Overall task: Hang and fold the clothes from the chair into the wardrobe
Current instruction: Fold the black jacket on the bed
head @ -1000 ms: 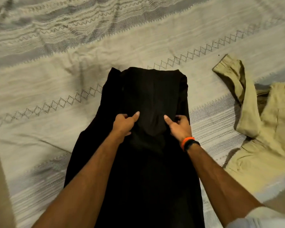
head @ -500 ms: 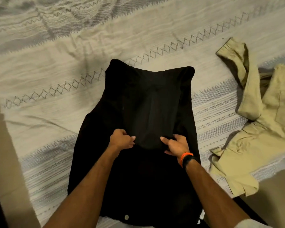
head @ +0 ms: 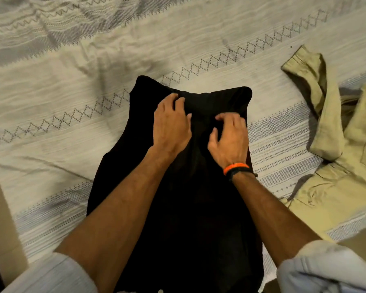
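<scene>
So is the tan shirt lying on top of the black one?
No, the tan shirt lies apart on the bedspread, to the right of the black garment under both hands.

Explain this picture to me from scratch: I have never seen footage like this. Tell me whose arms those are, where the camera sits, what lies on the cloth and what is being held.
There is no machine here. A person wears a camera on the head, looking down, so the arms are their own. Both hands rest on a black garment spread over a patterned bedsheet. The left hand lies near its far edge; the right hand, with an orange wristband, has curled fingers, seemingly pinching the fabric. A beige garment lies crumpled to the right, untouched.
</scene>
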The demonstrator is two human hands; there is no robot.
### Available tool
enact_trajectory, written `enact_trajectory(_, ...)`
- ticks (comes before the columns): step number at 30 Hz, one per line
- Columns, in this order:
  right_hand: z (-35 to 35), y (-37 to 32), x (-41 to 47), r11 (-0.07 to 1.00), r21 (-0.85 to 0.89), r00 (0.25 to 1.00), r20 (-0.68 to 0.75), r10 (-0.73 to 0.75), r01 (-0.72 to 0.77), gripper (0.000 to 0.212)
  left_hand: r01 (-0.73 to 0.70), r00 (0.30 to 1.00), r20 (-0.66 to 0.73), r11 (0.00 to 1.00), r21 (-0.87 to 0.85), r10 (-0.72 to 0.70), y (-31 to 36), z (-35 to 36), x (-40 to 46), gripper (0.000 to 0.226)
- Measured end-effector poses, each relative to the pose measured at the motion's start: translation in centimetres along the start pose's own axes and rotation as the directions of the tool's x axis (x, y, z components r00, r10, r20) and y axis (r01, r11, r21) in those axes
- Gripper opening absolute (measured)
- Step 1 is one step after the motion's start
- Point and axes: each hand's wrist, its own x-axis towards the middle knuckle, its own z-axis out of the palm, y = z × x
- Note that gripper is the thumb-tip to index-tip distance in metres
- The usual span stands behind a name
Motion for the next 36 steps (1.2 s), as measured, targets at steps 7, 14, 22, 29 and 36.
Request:
enact_trajectory(7,3.1,0.7,7.4,0.895,-0.336,0.956,0.119,-0.267,0.292,0.049,-0.134,0.984,0.157,0.943,0.306,0.089,-2.0,2.7,5.9,0.069)
enact_trajectory(14,5.6,4.6,5.0,0.885,-0.419,0.969,0.217,-0.119,0.203,0.094,0.062,0.985,0.135,0.954,0.294,-0.106,-6.4,4.5,3.5,0.12)
enact_trajectory(22,8.7,6.0,4.6,0.904,-0.398,0.973,0.221,-0.072,0.158,0.105,0.161,0.962,0.186,0.967,0.199,-0.199,-8.1,8.4,2.8,0.128)
enact_trajectory(29,9.0,6.6,4.7,0.92,-0.36,0.959,0.276,-0.057,0.159,0.106,0.165,0.952,0.231,0.974,0.158,-0.199,-8.5,8.3,2.9,0.127)
enact_trajectory(36,6.0,5.3,3.8,0.901,-0.424,0.987,0.158,-0.023,0.089,0.11,0.127,0.978,0.13,0.96,0.249,-0.163,-7.5,6.0,1.4,0.118)
